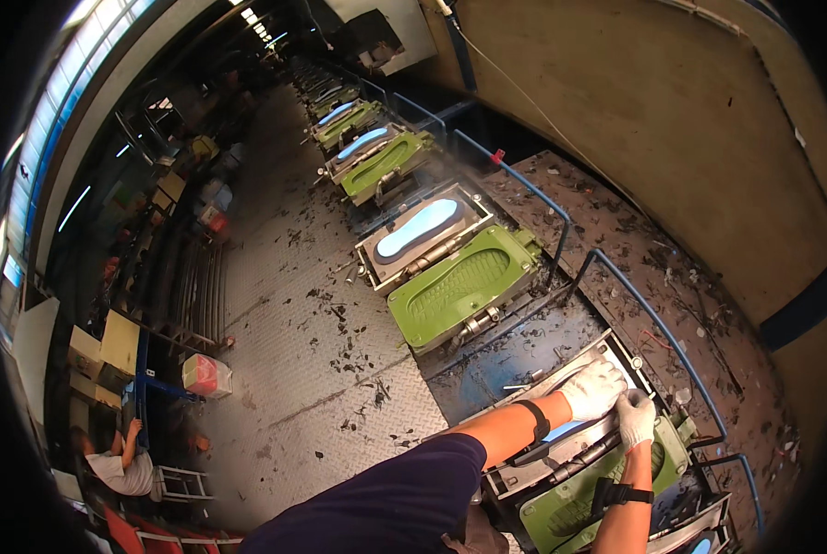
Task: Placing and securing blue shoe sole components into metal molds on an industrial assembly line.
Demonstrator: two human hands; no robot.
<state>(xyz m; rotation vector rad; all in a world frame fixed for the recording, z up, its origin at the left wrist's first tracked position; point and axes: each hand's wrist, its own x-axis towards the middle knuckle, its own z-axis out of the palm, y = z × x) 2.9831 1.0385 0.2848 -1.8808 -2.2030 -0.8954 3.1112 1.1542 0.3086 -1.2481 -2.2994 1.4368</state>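
Observation:
Both of my hands wear white gloves and meet at the far right end of an open sole mould [506, 478]. My left hand [593, 390] reaches across the mould's metal frame with its fingers bent down near the rim. Close beside it, my right hand [635, 420] has its fingers pinched together at the same edge. What the fingers hold is too small or hidden to make out. Part of a blue sole [564, 429] shows beneath my left forearm. The mould's green half [561, 512], with a patterned sole hollow, lies open nearer to me, partly behind my right forearm.
Another open mould with a light-blue sole [420, 229] and a green half [464, 286] stands ahead, in a row of several more. A blue rail [653, 328] runs along the right. Dark scraps litter the metal floor [293, 369]. A person [127, 466] is at the lower left.

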